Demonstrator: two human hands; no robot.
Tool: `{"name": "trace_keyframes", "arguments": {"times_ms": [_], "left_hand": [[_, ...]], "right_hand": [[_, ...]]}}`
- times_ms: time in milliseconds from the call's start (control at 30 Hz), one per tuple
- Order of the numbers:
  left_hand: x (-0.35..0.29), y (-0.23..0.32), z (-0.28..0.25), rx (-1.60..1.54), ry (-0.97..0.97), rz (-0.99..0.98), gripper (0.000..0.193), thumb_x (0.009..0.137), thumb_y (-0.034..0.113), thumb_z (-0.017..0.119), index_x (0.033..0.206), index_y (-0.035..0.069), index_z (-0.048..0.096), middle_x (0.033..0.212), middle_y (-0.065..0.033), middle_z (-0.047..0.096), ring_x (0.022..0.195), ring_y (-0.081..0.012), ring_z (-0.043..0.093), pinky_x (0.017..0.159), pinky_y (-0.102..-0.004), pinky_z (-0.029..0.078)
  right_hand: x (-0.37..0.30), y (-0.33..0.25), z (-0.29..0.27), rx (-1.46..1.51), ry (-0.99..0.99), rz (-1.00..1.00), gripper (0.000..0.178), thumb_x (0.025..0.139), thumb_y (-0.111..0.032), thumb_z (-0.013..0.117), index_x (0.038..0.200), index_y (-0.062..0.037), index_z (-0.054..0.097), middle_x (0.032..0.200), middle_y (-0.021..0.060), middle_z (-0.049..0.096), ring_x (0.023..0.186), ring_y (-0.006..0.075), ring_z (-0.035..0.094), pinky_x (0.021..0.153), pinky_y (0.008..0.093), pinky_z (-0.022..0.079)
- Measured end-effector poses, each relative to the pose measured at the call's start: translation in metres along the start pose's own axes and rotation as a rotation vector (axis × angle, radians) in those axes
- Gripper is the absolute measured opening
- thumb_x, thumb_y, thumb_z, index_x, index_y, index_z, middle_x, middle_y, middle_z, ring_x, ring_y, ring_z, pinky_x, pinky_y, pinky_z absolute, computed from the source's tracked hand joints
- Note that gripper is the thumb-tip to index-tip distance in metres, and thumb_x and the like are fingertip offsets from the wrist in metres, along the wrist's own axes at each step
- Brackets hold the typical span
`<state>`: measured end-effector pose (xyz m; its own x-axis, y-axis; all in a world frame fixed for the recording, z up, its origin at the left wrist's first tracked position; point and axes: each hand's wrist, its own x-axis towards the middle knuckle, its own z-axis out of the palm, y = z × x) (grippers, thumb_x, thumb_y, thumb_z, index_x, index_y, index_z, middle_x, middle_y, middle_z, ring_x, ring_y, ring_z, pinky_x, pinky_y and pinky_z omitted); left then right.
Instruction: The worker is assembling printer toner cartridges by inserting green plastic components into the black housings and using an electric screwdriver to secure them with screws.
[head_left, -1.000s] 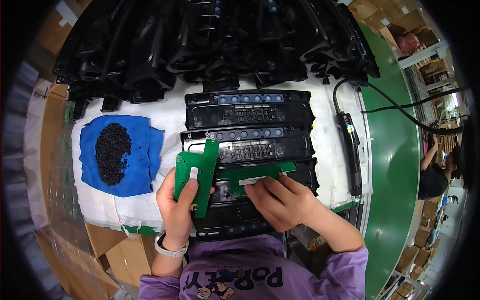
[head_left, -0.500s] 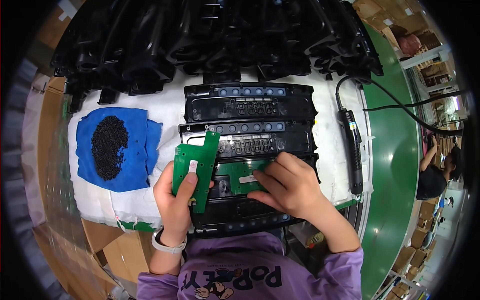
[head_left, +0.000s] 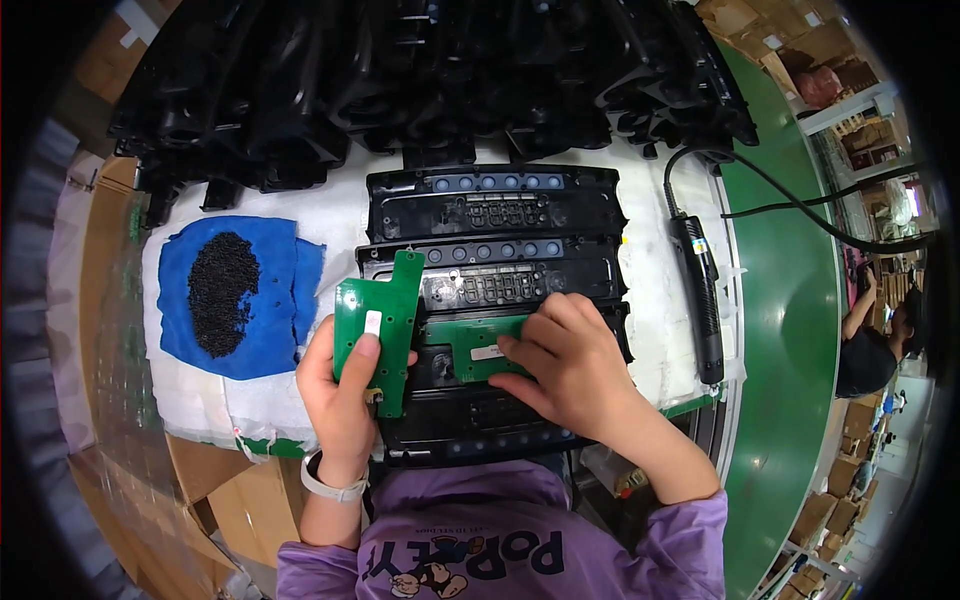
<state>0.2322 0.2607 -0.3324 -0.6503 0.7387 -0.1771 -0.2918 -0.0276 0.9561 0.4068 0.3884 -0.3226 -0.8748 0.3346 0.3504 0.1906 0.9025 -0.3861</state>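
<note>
My left hand (head_left: 340, 385) is closed around the edge of an upright green circuit board (head_left: 395, 335), its thumb beside a white label. A second green circuit board (head_left: 462, 362), also labelled, lies over the third black plastic panel (head_left: 445, 400) in the row. My right hand (head_left: 565, 365) has its curled fingers and thumb at that board's right end, which they cover; the contact under the fingertips is partly hidden. Beyond it lie two black panels (head_left: 400, 215), one behind the other, with round blue-grey buttons and digit-shaped openings. Part of another panel (head_left: 430, 445) shows nearest me.
Small black screws (head_left: 222, 295) are heaped on a blue cloth (head_left: 275, 340) at the left. At the right lies a black corded electric screwdriver (head_left: 703, 310). Large black mouldings (head_left: 420, 80) crowd the far side of the table. A person (head_left: 870, 340) works far right.
My left hand and its board have shifted slightly left and away from me. My right hand stays at the second board, with its fingers only slightly moved.
</note>
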Motion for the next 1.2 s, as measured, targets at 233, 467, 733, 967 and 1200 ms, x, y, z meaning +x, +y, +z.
{"name": "trace_keyframes", "arguments": {"times_ms": [233,467,733,967,1200], "left_hand": [[-0.027,0.033,-0.002,0.585,-0.124,0.272,0.019,0.08,0.011,0.055,0.086,-0.006,0.059,0.073,-0.0063,0.06,0.058,-0.0123,0.053,0.053,-0.0259,0.042],[-0.046,0.026,0.035,0.919,-0.293,0.909,0.037,0.068,0.002,0.062,0.103,-0.008,0.06,0.097,-0.0203,0.063,0.081,-0.0333,0.063,0.068,-0.0357,0.052],[-0.025,0.03,0.027,1.041,-0.425,0.823,0.038,0.068,0.013,0.07,0.102,-0.002,0.061,0.11,-0.0179,0.058,0.095,-0.0335,0.059,0.08,-0.0374,0.048],[0.025,0.014,-0.004,1.196,-0.291,0.708,0.03,0.069,0.015,0.071,0.093,-0.002,0.063,0.103,-0.014,0.059,0.097,-0.0304,0.056,0.077,-0.0359,0.047],[0.033,0.008,-0.01,1.137,-0.28,0.681,0.027,0.068,0.019,0.071,0.085,-0.001,0.065,0.099,-0.0123,0.061,0.097,-0.0288,0.057,0.076,-0.0361,0.048]], "right_hand": [[-0.012,-0.04,-0.017,0.111,0.272,-0.153,0.024,0.063,-0.005,0.075,0.085,-0.003,0.066,0.062,0.0004,0.053,0.051,0.0164,0.055,0.043,0.0267,0.043],[-0.012,-0.07,-0.015,0.707,0.334,0.367,0.05,0.074,-0.012,0.071,0.116,0.0075,0.052,0.094,0.0207,0.063,0.077,0.0336,0.064,0.065,0.0312,0.053],[-0.012,-0.016,-0.032,0.304,0.468,0.352,0.02,0.074,0.003,0.067,0.094,0.0052,0.065,0.075,0.0153,0.065,0.062,0.02,0.065,0.054,0.0264,0.05],[0.026,0.009,-0.019,-0.462,0.143,-0.356,0.02,0.064,-0.007,0.064,0.082,0.0041,0.064,0.074,0.0055,0.059,0.072,0.0159,0.059,0.048,0.022,0.04],[0.043,0.026,0.008,-0.639,0.055,-0.405,0.021,0.067,-0.007,0.059,0.083,0.0055,0.064,0.069,0.0046,0.055,0.071,0.0152,0.053,0.043,0.0216,0.034]]}}
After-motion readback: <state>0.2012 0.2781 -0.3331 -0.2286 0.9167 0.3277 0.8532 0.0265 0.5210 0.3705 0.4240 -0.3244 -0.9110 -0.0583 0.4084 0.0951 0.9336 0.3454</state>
